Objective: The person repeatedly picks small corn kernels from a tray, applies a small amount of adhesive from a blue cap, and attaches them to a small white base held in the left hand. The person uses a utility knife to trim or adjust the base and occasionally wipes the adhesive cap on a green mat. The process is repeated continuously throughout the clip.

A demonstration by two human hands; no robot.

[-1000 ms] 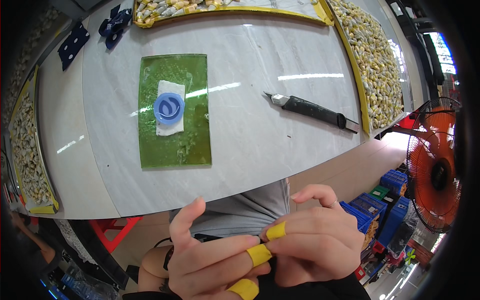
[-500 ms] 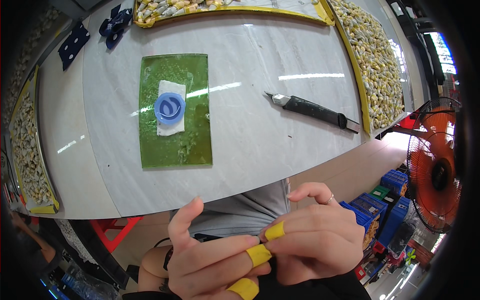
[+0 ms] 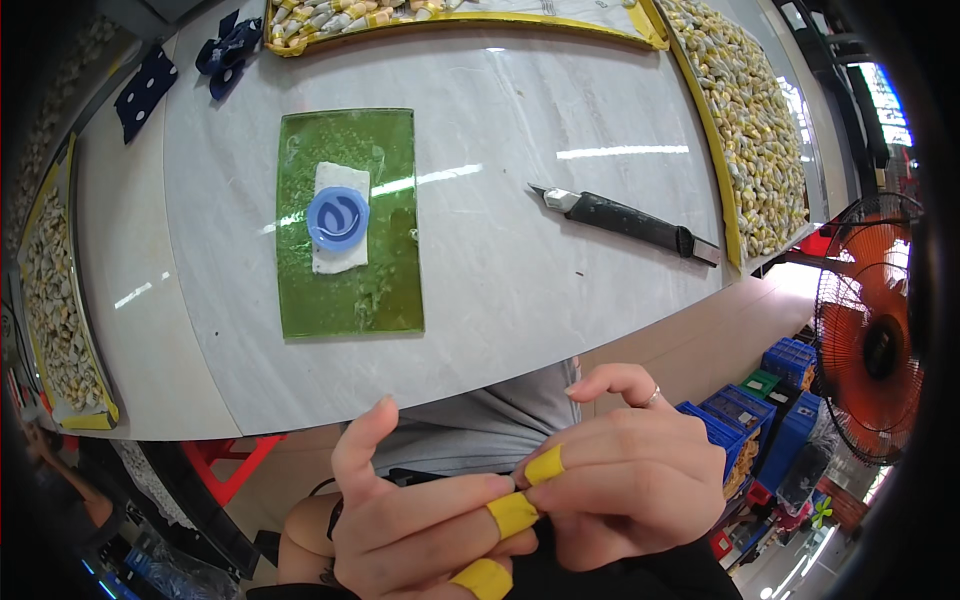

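My left hand (image 3: 425, 525) and my right hand (image 3: 640, 480) meet fingertip to fingertip over my lap, below the table's near edge. Yellow tape (image 3: 513, 514) wraps several of the fingers. Both hands are closed in a pinch, and whatever lies between the tips is hidden or too small to make out. The little finger of each hand sticks up, with a ring on the right one. Beyond them on the table, a blue round dish (image 3: 338, 219) rests on a white pad (image 3: 341, 265) on a green glass-like slab (image 3: 390, 300). To its right lies a black-handled utility knife (image 3: 625, 222), blade bare.
Yellow-edged trays of small wrapped pieces stand at the far side (image 3: 480, 35), the right (image 3: 750, 130) and the left (image 3: 60, 300). Dark dotted cloth (image 3: 147, 95) lies far left. An orange fan (image 3: 870, 330) and blue crates (image 3: 735, 410) stand right of the table.
Both hands have shifted very slightly to the left, still pinched together. Nothing on the table has visibly changed.
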